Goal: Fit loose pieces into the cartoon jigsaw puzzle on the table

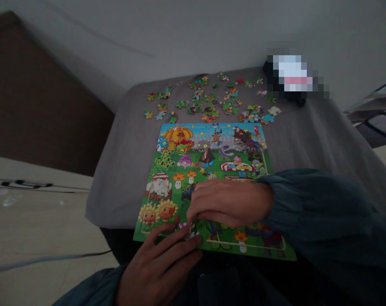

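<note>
A colourful jigsaw puzzle board (193, 163) with cartoon plants and zombies lies in front of me on the grey cloth. My left hand (162, 259) rests over its lower left edge, fingers stretched out and nearly flat, fingertips touching the board. Above the lower middle of the board, my right hand (224, 202) reaches in from the right, fingers bent down and drawn together. Its fingertips are close to the left fingers, near a pink and white patch of the picture. Whatever the right fingertips pinch, if anything, is hidden.
Loose puzzle pieces (208, 100) are scattered across the grey cloth (119, 170) beyond the board. A dark object with a blurred bright screen (291, 74) stands at the back right. A brown panel (43, 89) is at left, and a cable (52, 259) runs low at left.
</note>
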### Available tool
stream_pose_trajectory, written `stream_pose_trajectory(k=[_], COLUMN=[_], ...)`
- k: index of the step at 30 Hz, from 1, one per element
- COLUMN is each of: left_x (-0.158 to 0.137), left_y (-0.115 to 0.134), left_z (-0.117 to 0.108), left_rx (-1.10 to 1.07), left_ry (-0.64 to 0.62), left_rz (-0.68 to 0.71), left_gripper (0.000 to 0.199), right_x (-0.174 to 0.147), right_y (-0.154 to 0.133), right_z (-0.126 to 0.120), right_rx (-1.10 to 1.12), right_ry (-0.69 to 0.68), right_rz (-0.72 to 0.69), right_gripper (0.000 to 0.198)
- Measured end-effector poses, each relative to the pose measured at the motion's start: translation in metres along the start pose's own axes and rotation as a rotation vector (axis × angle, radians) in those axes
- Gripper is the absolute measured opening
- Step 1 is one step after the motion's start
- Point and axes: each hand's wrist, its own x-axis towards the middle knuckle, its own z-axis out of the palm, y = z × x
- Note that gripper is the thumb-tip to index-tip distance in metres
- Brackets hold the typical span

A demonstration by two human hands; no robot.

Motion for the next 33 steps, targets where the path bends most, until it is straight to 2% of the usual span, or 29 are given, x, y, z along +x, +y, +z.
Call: stream_pose_trajectory(k=[6,10,14,21,27,33], left_x=[-0.002,-0.007,-0.012,-0.003,-0.006,-0.001], left_y=[0.000,0.002,0.003,-0.002,-0.002,0.000], left_z=[0.002,0.009,0.012,0.005,0.012,0.013], left_rx=[-0.017,-0.052,-0.064,-0.032,-0.062,-0.065], left_ry=[0.013,0.047,0.033,-0.022,-0.011,0.018], left_rz=[-0.017,-0.069,-0.103,-0.016,-0.010,-0.005], left_gripper=[0.027,0.025,0.022,0.027,0.023,0.024], right_x=[0.005,0.010,0.008,0.001,0.002,0.003], right_y=[0.006,0.014,0.015,0.012,0.013,0.013], right_z=[0.011,0.023,0.022,0.013,0.014,0.018], right_rx=[-0.089,-0.191,-0.273,-0.315,-0.305,-0.304], right_ry=[0.147,0.232,0.296,0.102,0.082,0.086], right_rz=[-0.019,-0.094,-0.097,-0.048,-0.022,-0.065], right_gripper=[0.030,0.033,0.031,0.024,0.021,0.024])
